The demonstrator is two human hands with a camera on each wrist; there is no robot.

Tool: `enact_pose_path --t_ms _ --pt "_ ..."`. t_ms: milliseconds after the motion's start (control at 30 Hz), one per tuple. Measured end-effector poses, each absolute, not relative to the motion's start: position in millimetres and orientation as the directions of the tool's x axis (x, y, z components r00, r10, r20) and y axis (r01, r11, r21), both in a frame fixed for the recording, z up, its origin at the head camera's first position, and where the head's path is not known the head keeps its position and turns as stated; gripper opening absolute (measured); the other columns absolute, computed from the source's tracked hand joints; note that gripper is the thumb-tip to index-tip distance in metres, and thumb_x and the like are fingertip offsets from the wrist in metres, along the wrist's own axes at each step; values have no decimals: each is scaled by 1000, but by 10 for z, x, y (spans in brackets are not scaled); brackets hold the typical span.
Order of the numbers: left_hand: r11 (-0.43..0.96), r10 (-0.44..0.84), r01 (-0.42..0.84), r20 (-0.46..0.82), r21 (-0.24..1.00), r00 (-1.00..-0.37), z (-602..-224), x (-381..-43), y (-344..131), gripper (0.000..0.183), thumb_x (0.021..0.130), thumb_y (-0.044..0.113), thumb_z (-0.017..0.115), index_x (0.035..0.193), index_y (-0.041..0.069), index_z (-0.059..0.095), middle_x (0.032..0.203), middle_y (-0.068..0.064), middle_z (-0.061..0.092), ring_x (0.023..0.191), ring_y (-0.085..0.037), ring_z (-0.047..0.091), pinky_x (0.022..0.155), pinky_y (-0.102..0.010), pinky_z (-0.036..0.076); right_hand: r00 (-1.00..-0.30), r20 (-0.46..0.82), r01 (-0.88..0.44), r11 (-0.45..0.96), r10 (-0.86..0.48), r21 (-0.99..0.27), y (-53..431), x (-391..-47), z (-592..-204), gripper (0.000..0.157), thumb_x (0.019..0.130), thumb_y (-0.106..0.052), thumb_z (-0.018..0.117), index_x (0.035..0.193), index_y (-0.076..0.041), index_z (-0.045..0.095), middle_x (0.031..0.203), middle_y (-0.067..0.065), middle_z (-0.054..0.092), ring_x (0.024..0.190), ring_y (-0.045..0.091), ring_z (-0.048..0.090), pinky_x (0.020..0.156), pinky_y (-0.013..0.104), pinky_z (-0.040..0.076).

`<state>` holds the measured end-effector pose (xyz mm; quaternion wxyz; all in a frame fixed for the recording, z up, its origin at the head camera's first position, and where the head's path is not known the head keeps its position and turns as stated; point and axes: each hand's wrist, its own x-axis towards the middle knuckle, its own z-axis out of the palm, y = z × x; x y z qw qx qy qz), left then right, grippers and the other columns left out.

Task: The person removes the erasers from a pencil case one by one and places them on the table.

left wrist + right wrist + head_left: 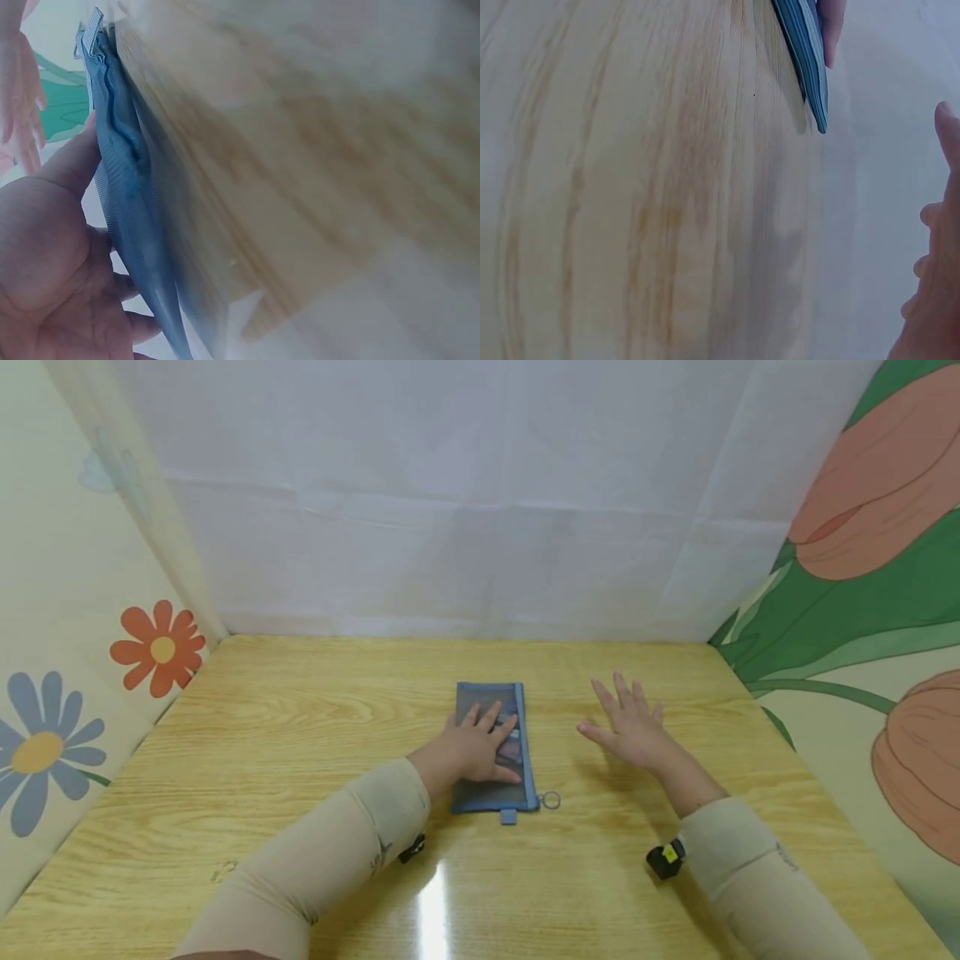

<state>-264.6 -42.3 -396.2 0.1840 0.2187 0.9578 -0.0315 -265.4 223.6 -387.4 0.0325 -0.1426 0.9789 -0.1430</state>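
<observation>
A blue zippered mesh pouch point(487, 795) lies flat on the wooden table, its zipper along the right side and a ring pull point(551, 800) at the near right corner. Something pinkish and dark shows through the mesh. My left hand point(474, 752) rests on the pouch with spread, straight fingers; in the left wrist view its thumb and fingertips touch the blue pouch point(131, 165). To the right of the pouch, my right hand point(633, 731) hovers over the table with fingers spread, holding nothing. In the right wrist view the pouch's edge point(804, 52) appears at the top.
The wooden table point(300, 710) runs back to a white cloth point(480, 552). Walls painted with flowers point(161, 650) stand at the left and right. A small black camera point(664, 860) sits under the right wrist, another point(412, 848) under the left.
</observation>
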Motion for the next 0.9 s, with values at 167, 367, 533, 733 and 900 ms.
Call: enact_pose_path --t_ms 167,367,533,733,900 --pt "902 403 431 -366 6 -839 -3957 -2644 -475 99 71 79 39 147 32 -3 153 -3 -12 137 -37 -1 106 -60 8 -957 -21 -272 917 -291 -292 2225 -2662 -3889 85 85 -67 33 148 -24 -5 150 18 -13 133 43 -17 92 73 -11" --pt "898 414 441 -368 12 -833 -3975 -2661 -536 98 71 79 38 146 31 -5 152 -4 -13 137 -37 -3 106 -60 7 -955 -20 -277 912 -297 -303 2210 -2659 -3902 85 85 -67 33 148 -24 -4 151 18 -13 133 42 -18 93 72 -10" --pt "896 423 444 -363 27 -831 -3980 -2669 -577 99 71 78 39 147 30 -4 152 -5 -12 137 -37 -3 107 -59 7 -951 -19 -284 900 -308 -330 2167 -2659 -3923 81 88 -62 36 148 -24 -2 151 17 -13 133 40 -18 94 71 -11" --pt "889 438 456 -360 39 -824 -3983 -2668 -617 99 71 78 40 147 29 -4 152 -6 -13 137 -36 -4 107 -58 8 -946 -2 -301 885 -323 -356 2108 -2651 -3929 80 89 -57 40 148 -22 1 151 17 -12 134 40 -16 95 70 -12" --pt "885 447 463 -361 45 -818 -3959 -2656 -646 99 72 76 41 147 29 -2 152 -6 -12 137 -36 -5 107 -58 9 -939 10 -323 869 -345 -374 2058 -2646 -3940 81 87 -59 42 149 -22 4 151 16 -10 135 40 -14 97 70 -8"
